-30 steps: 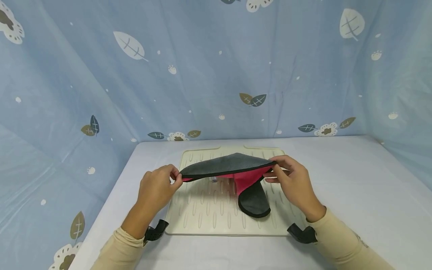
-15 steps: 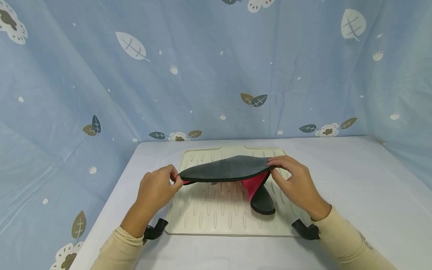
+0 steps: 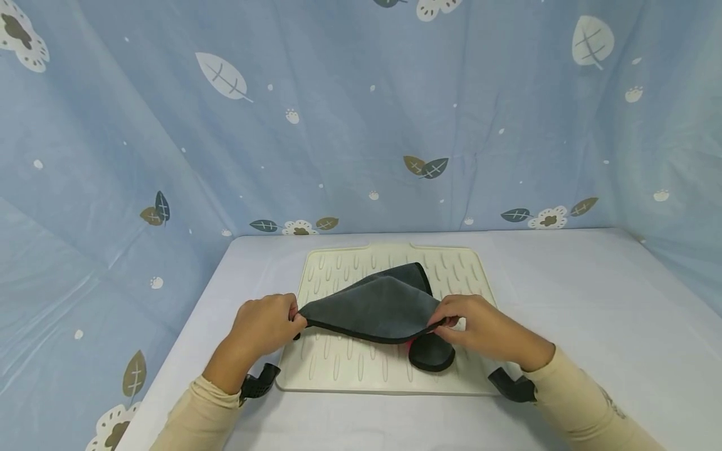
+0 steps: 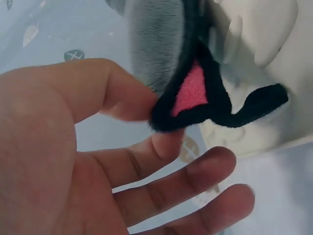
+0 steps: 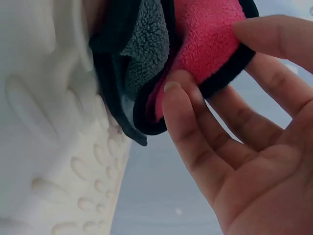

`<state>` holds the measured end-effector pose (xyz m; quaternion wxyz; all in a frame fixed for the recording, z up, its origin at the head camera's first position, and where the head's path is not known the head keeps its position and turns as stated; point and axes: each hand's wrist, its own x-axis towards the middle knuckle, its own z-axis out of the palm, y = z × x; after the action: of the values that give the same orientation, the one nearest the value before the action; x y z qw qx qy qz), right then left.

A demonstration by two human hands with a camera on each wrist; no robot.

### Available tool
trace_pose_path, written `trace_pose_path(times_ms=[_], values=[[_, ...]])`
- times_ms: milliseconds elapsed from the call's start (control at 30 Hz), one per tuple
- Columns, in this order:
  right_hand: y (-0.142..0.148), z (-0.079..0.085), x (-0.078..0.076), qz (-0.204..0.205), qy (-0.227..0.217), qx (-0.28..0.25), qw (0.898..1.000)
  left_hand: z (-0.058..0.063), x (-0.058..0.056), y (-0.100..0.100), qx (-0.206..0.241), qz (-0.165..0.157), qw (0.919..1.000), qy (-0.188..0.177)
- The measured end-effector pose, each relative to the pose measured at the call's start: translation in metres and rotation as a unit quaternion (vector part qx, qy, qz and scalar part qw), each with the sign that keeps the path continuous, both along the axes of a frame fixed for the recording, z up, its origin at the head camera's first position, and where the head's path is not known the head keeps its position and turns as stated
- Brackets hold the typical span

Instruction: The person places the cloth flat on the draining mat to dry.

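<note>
A two-sided cloth [image 3: 378, 307], grey on one face and pink on the other with black edging, is stretched between both hands over a cream ribbed mat. My left hand [image 3: 267, 326] pinches its left corner between thumb and index finger; in the left wrist view the other fingers [image 4: 210, 169] spread free beneath the corner. My right hand [image 3: 470, 322] pinches the right part of the near edge. The pink face [image 5: 210, 39] shows against its fingers in the right wrist view. A rounded grey fold hangs below the right hand, and another flap sticks up behind.
The cream mat [image 3: 361, 376] with raised oval ribs lies on a white-covered table [image 3: 592, 294]. A blue curtain [image 3: 338, 125] with leaf prints stands behind and at the sides. Black wrist-camera mounts [image 3: 261, 382] jut inward from both wrists.
Both hands have come lower and nearer, the right one also moving left. The cloth's grey face has tilted into fuller view, a rear flap now shows, and most of the pink is hidden.
</note>
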<state>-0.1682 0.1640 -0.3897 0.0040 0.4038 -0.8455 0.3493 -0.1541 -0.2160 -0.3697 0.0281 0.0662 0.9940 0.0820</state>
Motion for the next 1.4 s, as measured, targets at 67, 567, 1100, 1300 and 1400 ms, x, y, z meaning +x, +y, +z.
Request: trace_pose_path(times_ms=[67, 567, 1100, 1300, 1400], values=[[-0.002, 0.0, 0.002, 0.012, -0.015, 0.005, 1.0, -0.002, 0.0, 0.001, 0.0, 0.0, 1.0, -0.006], [-0.004, 0.0, -0.002, -0.153, -0.014, 0.024, 0.988, -0.015, -0.005, 0.016, 0.039, -0.025, 0.9948, 0.091], [-0.002, -0.007, -0.006, -0.16, -0.055, 0.039, 0.985, -0.01, -0.004, 0.017, 0.051, -0.043, 0.9893, 0.13], [-0.002, 0.003, 0.002, -0.138, -0.118, 0.011, 0.983, -0.004, -0.001, 0.017, 0.062, -0.033, 0.9901, 0.122], [-0.004, 0.006, 0.004, -0.11, -0.142, 0.021, 0.983, -0.003, -0.001, 0.017, 0.063, -0.03, 0.9912, 0.113]])
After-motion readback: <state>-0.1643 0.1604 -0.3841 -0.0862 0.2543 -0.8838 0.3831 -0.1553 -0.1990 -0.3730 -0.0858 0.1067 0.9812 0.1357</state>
